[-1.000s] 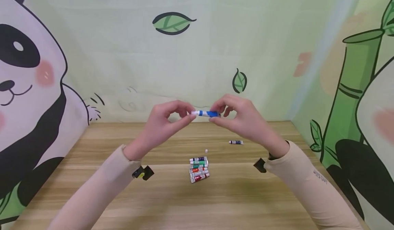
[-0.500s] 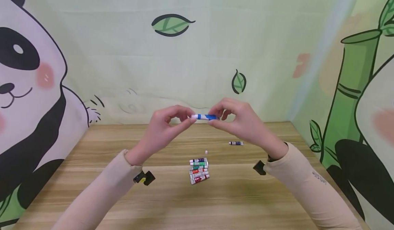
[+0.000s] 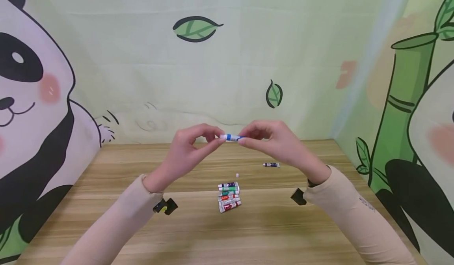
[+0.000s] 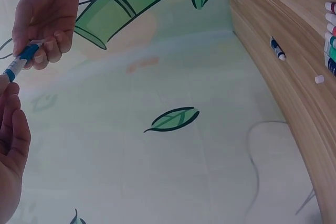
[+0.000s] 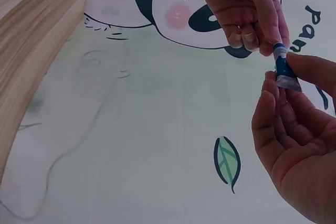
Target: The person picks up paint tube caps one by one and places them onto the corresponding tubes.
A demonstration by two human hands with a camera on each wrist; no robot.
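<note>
Both hands hold one blue-and-white paint tube (image 3: pixel 233 138) lengthwise between them, raised above the table. My left hand (image 3: pixel 191 146) pinches its white end with thumb and fingertips, which partly hide that end. On the other end, my right hand (image 3: pixel 273 139) grips the blue body between thumb and fingers. The right wrist view shows the flat crimped tail of the tube (image 5: pixel 286 74) poking out by the right thumb. A small white cap (image 3: pixel 237 175) lies loose on the table below.
On the wooden table (image 3: pixel 170 225), several paint tubes (image 3: pixel 229 197) lie side by side in a stack-like row, near the middle. A single dark blue tube (image 3: pixel 271 165) lies farther back to the right. Behind stands a green printed backdrop (image 3: pixel 142 79).
My right hand has slid left along the tube and covers more of its blue body. Both hands sit slightly lower in the head view. The things on the table have stayed put.
</note>
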